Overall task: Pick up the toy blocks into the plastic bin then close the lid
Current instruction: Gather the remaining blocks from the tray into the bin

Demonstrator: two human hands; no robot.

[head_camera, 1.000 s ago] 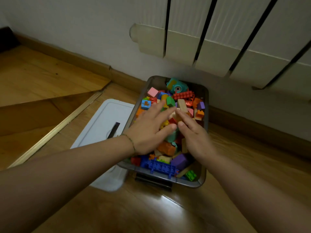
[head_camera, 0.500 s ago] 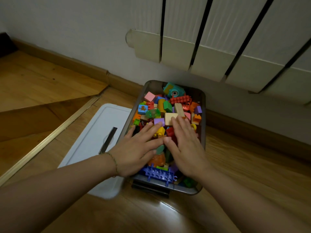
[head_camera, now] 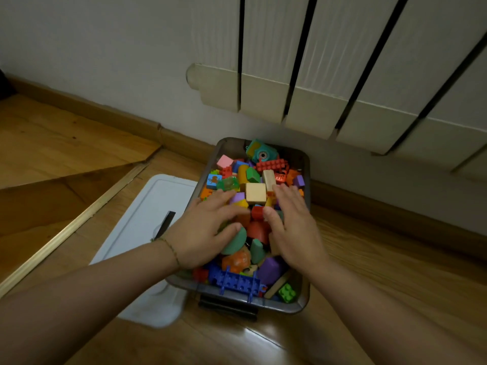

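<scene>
A: While the blocks [head_camera: 255, 192] sit heaped to the rim of the bin [head_camera: 306, 167], what are the hands doing?

B: The left hand [head_camera: 208, 233] and right hand [head_camera: 292, 222] lie palm-down on the heap, side by side, with fingers straight and a little spread. They press on it. Neither pinches or curls round anything.

A: And the lid [head_camera: 147, 219]?

B: It lies flat on the floor [head_camera: 382, 272], just left of the bin. Whether it touches the bin's side I cannot tell. The bin stands near the skirting [head_camera: 395, 206], below the radiator [head_camera: 342, 88].

A: How will these things handle?

B: The blocks are hard plastic and wood: light, stiff and loose against one another. They will likely shift and rattle rather than compress. I judge the heap needs levelling wherever it stands proud of the rim, or the lid will not seat. The lid is thin and white, probably light and slightly flexible. It is best taken by its two long edges, lowered square, then pressed down at the ends. A dark latch [head_camera: 228, 308] shows at the near end.
</scene>
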